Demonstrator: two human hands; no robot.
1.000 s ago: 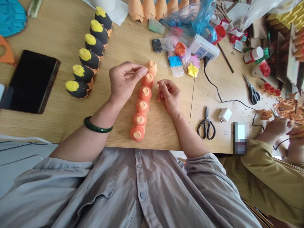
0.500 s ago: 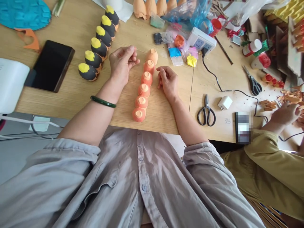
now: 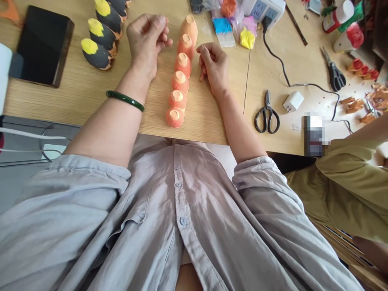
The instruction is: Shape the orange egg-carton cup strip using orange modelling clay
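Note:
A row of orange egg-carton cups (image 3: 180, 82) runs away from the table's front edge, most coated reddish-orange with pale tips; the farthest is paler. Left of the row, my left hand (image 3: 149, 38) is closed, thumb pressed on the curled fingers; whatever it may pinch is too small to name. My right hand (image 3: 212, 64) rests just right of the row, fingers loosely curled, and what they might hold is hidden. Neither hand touches the cups. Black cups with yellow tips (image 3: 96, 53) stand in another row farther left.
A black tablet-like device (image 3: 42, 45) lies at the left. Yellow clay (image 3: 247, 39), blue clay (image 3: 222, 26) and a power strip (image 3: 265, 10) are at the back. Black scissors (image 3: 267, 115) and a white plug (image 3: 293, 101) lie right, near another person's sleeve (image 3: 348, 169).
The view has tilted down, so the table and hands appear higher in the picture. The orange bit at my left fingertips no longer shows. The other person's hand has left the view.

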